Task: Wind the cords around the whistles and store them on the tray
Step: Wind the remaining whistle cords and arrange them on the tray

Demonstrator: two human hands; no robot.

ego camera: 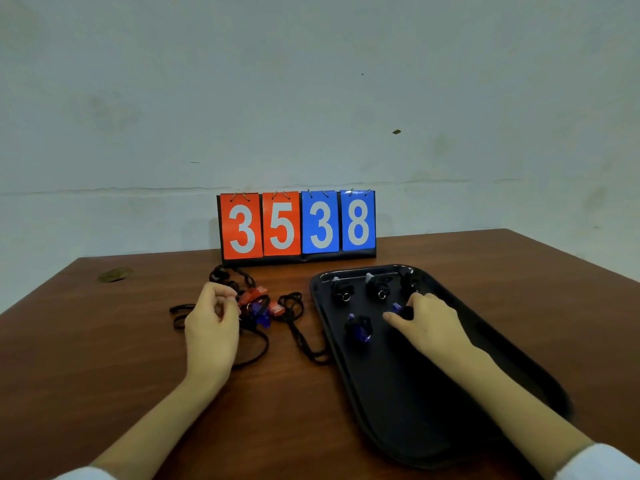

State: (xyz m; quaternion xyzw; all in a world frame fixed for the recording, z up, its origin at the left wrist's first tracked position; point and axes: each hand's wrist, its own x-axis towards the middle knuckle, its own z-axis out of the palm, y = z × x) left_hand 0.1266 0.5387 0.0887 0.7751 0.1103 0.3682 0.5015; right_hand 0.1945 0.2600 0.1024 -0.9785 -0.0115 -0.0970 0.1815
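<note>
1. Left of the tray (415, 403), the left hand (211, 327) curls at the tangled unwound whistles (258, 306), likely choosing the next one (whether it pinches a cord, I cannot tell).
2. On the tray, four wound whistles (358, 327) lie in rows.
3. Toward the tray's far end, the right hand (426, 323) grips a wound blue whistle (398, 308), seemingly placing it alongside.

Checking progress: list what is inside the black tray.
Three cord-wound whistles in the far row, one blue whistle nearer. The right hand grips a second blue whistle, hiding most of it.
</note>
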